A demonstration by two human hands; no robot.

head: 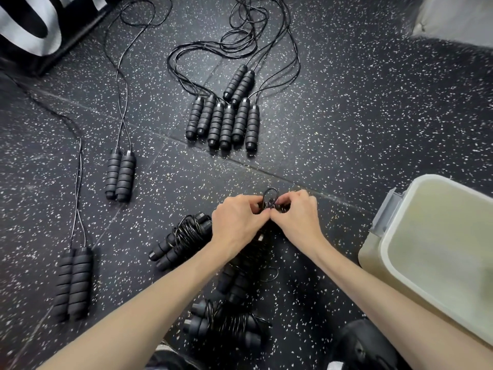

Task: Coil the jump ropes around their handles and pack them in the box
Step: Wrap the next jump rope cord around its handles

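Both hands meet over the speckled black floor (346, 116). The left hand (237, 222) and the right hand (298, 217) each pinch a small loop of black cord (270, 197) that sticks up between the fingertips. The jump rope they are working on lies mostly under the hands and wrists, so its handles are hard to make out.

Just left of the left wrist lies a coiled rope (181, 239), its cord wound round both handles. Two more wound bundles (226, 324) sit near the bottom edge, partly covered by the left forearm and dark against the floor.

Uncoiled ropes lie farther off: a cluster of eight handles (226, 116) with tangled cords running off the top edge, a pair (120, 176) at mid-left, and another pair (74, 284) at lower left.

The box (400, 222), pale plastic, stands at right, cut off by the edge.
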